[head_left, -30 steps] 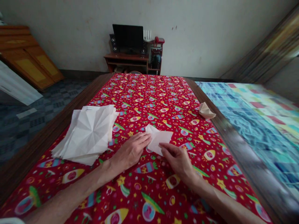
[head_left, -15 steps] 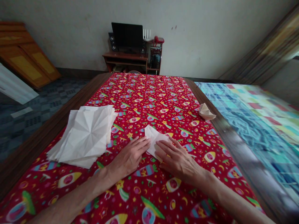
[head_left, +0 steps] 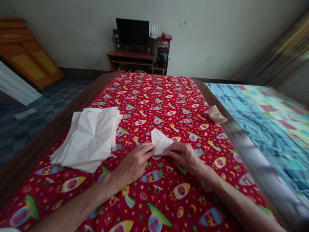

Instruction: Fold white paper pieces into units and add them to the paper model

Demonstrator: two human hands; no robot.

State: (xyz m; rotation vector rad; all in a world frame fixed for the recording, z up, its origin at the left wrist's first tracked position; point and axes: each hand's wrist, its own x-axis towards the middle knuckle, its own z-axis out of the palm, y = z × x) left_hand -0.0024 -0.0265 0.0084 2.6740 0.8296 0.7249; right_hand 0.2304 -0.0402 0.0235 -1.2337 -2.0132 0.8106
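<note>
A small folded white sheet of paper point(head_left: 160, 141) lies on the red patterned tablecloth between my two hands. My left hand point(head_left: 140, 158) has its fingers close together on the paper's left edge, the thumb tucked under. On the other side, my right hand point(head_left: 183, 154) pinches the paper's lower right corner between thumb and fingers. To the left rests a stack of creased white paper sheets point(head_left: 93, 135), the top one marked with folds that radiate from its middle. A folded cream paper piece point(head_left: 216, 115) sits near the table's right edge.
The table point(head_left: 231, 145) has a dark wooden border around the red tablecloth point(head_left: 154, 87). A bed with a patchwork cover point(head_left: 260, 122) adjoins on the right. Beyond the far end stands a desk point(head_left: 131, 56) with a monitor point(head_left: 132, 33). A wooden cabinet point(head_left: 31, 58) is at left.
My right hand first flattened over the paper, then drew back to a pinch at its lower right corner. The paper now looks smaller, its right part folded in. My left hand has stayed in place.
</note>
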